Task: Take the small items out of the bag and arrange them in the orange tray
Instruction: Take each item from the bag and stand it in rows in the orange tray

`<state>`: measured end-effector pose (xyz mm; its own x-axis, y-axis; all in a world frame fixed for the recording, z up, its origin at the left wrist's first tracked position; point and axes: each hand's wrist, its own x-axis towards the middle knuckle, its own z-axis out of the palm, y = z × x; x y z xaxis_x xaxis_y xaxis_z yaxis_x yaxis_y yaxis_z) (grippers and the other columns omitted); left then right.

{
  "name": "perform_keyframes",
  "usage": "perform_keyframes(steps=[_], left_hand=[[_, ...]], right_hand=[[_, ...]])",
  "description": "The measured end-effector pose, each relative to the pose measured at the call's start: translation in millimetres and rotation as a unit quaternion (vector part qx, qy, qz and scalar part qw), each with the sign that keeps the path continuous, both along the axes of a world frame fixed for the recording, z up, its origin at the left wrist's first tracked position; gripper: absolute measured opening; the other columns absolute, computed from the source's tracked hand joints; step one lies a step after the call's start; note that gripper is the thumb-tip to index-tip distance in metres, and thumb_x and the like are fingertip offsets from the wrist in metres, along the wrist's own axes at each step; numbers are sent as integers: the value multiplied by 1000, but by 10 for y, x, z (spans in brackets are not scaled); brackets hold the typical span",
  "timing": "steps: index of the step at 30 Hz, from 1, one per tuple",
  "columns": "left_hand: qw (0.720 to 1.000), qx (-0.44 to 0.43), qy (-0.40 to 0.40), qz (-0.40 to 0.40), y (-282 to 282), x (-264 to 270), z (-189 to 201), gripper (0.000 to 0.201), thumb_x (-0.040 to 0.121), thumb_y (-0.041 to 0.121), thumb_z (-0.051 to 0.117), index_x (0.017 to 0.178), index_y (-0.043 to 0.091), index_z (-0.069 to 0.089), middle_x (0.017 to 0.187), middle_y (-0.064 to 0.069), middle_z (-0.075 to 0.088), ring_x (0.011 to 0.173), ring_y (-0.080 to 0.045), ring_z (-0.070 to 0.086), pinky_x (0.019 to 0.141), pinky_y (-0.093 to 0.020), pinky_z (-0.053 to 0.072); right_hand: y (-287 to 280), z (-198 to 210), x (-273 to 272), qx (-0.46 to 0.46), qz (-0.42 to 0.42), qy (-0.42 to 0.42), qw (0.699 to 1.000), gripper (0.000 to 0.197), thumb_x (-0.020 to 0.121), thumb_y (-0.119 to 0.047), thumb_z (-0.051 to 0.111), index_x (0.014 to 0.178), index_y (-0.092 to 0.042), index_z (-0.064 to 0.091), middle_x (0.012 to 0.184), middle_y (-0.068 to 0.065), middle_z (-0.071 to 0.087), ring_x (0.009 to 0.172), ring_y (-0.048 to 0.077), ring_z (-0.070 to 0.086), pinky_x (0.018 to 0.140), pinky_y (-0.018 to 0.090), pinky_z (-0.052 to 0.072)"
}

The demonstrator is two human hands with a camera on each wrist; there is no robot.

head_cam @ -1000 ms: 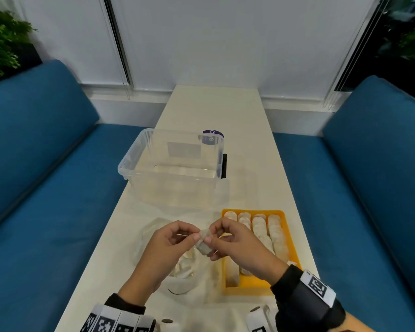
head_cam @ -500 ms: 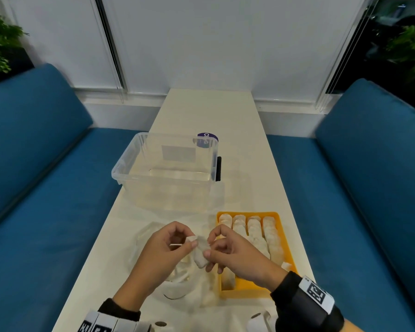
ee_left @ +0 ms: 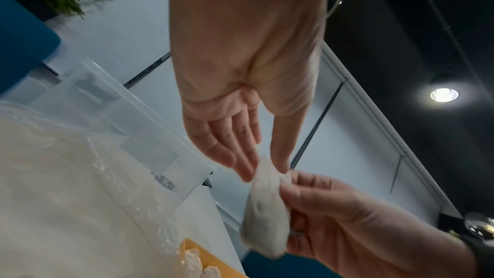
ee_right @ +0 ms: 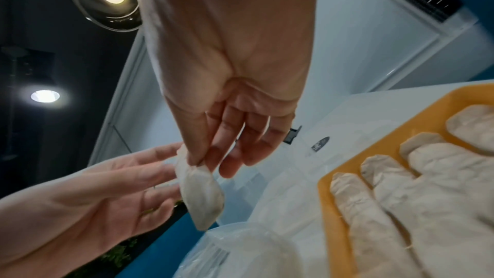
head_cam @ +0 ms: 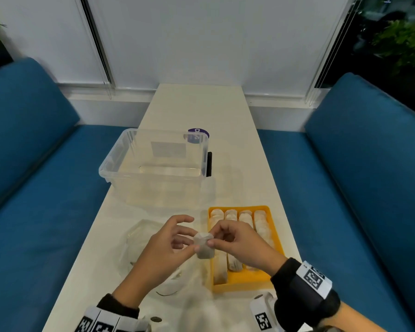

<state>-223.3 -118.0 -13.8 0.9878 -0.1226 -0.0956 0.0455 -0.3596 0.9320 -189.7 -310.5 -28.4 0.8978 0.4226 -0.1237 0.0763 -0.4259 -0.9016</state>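
A small white pouch (head_cam: 203, 245) hangs above the table between my two hands. My right hand (head_cam: 213, 237) pinches its top edge between thumb and forefinger, seen close in the right wrist view on the pouch (ee_right: 200, 191). My left hand (head_cam: 192, 236) has its fingers straightened and spread, and only the thumb tip touches the pouch (ee_left: 264, 215). The orange tray (head_cam: 240, 282) lies just right of my hands, with several rows of the same pouches (head_cam: 261, 224) in it. Under my left hand lies the clear plastic bag (head_cam: 139, 238), with more pouches dimly visible inside.
An empty clear plastic box (head_cam: 153, 168) stands on the white table (head_cam: 197, 109) beyond my hands, with a black latch (head_cam: 209, 164) on its right side. Blue benches (head_cam: 34, 212) run along both long edges of the narrow table.
My left fingers have opened from their pinch on the pouch, which now hangs from my right fingers. Both hands stay between the bag and the tray.
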Motion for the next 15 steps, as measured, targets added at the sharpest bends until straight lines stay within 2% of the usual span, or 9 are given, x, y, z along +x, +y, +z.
perform_keyframes(steps=[4,7,10,13,14,15], left_hand=[[999,-9,29,31,173,-66,-67,24,86,17,65,103,31,57,97,2,70,85,-4,65,74,-14,50],[996,8,58,62,399,-169,-186,14,87,21,63,98,28,63,97,0,69,84,-4,65,71,-14,50],[992,20,85,94,633,-315,-320,11,87,20,63,96,25,66,97,1,70,87,-8,66,72,-14,47],[986,27,93,139,849,-485,-425,10,87,13,62,94,18,65,94,-2,71,88,-14,66,63,-3,46],[983,30,96,157,925,-550,-462,9,87,12,62,93,16,65,94,-4,70,88,-15,66,63,-4,46],[979,31,99,175,998,-616,-506,8,87,10,61,93,14,65,94,-7,70,87,-17,66,64,-10,48]], right_hand=[[-263,-137,90,-81,-41,13,996,7,88,-23,64,85,-27,60,79,-7,62,71,4,54,71,19,46],[-457,-285,126,-149,-50,59,986,5,90,-24,61,94,-23,59,83,-4,64,73,6,57,73,22,48],[-554,-421,143,-192,-24,120,974,9,92,-26,59,98,-21,57,84,-1,67,72,9,59,71,21,47],[-567,-530,159,-204,7,176,963,7,93,-24,57,98,-20,54,82,2,65,71,11,59,72,23,48],[-557,-547,162,-203,15,189,961,6,93,-22,57,98,-19,54,80,2,64,70,11,58,72,24,48],[-547,-563,163,-202,22,199,959,6,93,-21,56,97,-19,53,76,2,63,67,11,57,71,23,47]])
